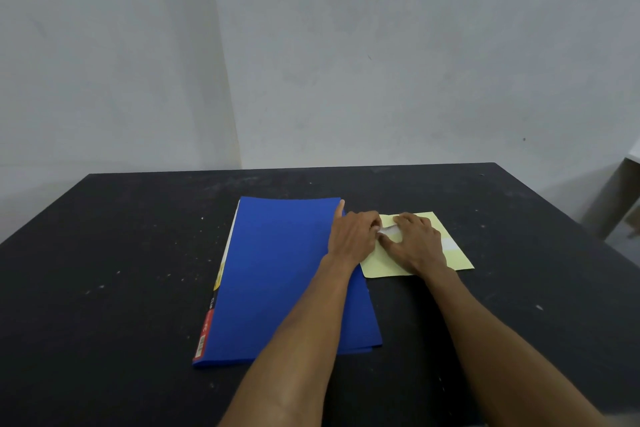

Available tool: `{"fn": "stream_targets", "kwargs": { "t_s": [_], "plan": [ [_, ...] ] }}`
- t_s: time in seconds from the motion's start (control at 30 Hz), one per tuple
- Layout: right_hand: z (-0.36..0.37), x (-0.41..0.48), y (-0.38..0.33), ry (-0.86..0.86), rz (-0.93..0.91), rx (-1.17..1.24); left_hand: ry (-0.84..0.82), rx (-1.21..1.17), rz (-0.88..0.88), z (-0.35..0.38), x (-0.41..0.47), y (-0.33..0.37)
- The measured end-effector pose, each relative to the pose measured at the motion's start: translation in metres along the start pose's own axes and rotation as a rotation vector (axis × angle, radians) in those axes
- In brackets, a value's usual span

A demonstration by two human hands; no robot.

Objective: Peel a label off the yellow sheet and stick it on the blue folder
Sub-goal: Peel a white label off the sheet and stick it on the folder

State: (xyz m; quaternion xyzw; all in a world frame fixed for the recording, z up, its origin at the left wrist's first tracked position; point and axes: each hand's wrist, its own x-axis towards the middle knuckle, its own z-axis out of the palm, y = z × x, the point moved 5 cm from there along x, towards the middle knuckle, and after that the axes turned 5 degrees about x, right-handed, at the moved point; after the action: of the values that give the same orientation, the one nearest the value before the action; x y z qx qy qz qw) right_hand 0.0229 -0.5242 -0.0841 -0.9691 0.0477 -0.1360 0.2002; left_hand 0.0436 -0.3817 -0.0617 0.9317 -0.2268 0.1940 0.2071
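Hands work together on the yellow sheet [388, 262], just right of the blue folder [284, 274]: right hand [417, 241] presses it flat so left hand [353, 236] can pinch the white label [390, 229].

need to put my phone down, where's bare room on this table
Bare table lies left of the blue folder, along the far edge behind it, and right of the yellow sheet. It is crowded at the centre, where the left hand and right hand work on the sheet.
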Motion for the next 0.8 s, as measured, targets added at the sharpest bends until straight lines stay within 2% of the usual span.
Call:
{"fn": "stream_targets", "kwargs": {
  "t_s": [0.23,0.37,0.63,0.8],
  "plan": [
    [-0.001,0.000,0.001,0.003,0.004,0.028,-0.017,0.006,0.004,0.001,-0.004,-0.003],
    [-0.002,-0.001,-0.001,0.004,0.005,0.026,-0.028,-0.092,-0.024,0.001,-0.005,-0.004],
    [-0.005,-0.002,-0.002,-0.017,0.039,0.082,-0.008,-0.414,-0.234,-0.003,0.002,-0.019],
    [-0.017,0.003,-0.006,-0.082,0.120,0.181,-0.015,-0.463,-0.363,-0.013,0.009,-0.040]
  ]
}}
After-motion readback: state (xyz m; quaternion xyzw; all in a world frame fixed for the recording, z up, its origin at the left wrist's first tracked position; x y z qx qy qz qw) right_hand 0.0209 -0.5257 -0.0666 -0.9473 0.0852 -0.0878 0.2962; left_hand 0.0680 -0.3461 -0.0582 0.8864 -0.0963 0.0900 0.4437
